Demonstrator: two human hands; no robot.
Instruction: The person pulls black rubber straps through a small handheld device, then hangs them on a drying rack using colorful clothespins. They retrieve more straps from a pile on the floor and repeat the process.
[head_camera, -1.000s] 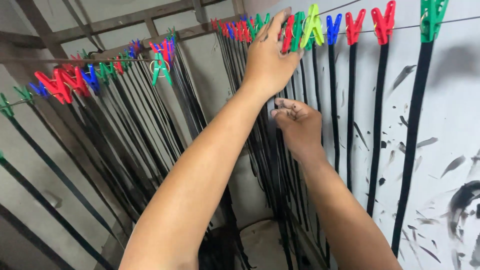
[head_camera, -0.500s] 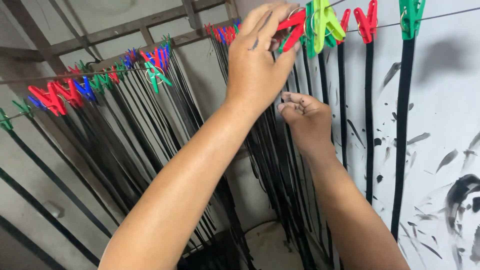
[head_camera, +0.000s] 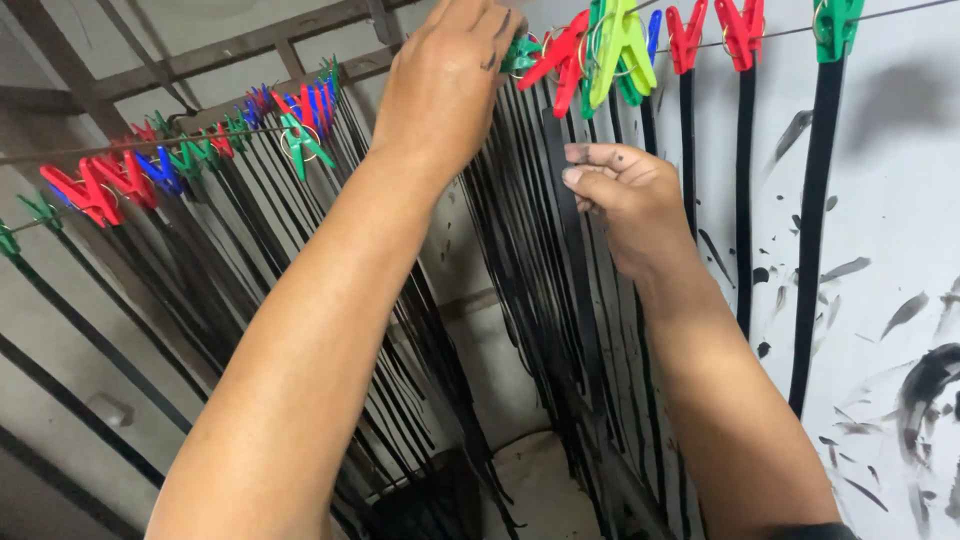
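Note:
My left hand (head_camera: 445, 85) is raised to the wire line (head_camera: 900, 10), its fingers closed on a green clothes peg (head_camera: 520, 52) beside a red peg (head_camera: 562, 58) and a lime peg (head_camera: 622, 45). Just below, my right hand (head_camera: 630, 195) pinches the upper part of a black strip (head_camera: 583, 290) that hangs down among several others. More black strips hang from red pegs (head_camera: 686, 38) and a green peg (head_camera: 836, 25) to the right.
A second line at the left carries several red, blue and green pegs (head_camera: 300, 125) with black strips fanned out below. A white wall (head_camera: 900, 200) smeared with black paint stands at the right. A metal frame (head_camera: 250, 45) runs overhead.
My left hand has slid left along the wire, off the red and lime pegs and onto the green peg. My right hand stays pinched on the strip, a little higher in view.

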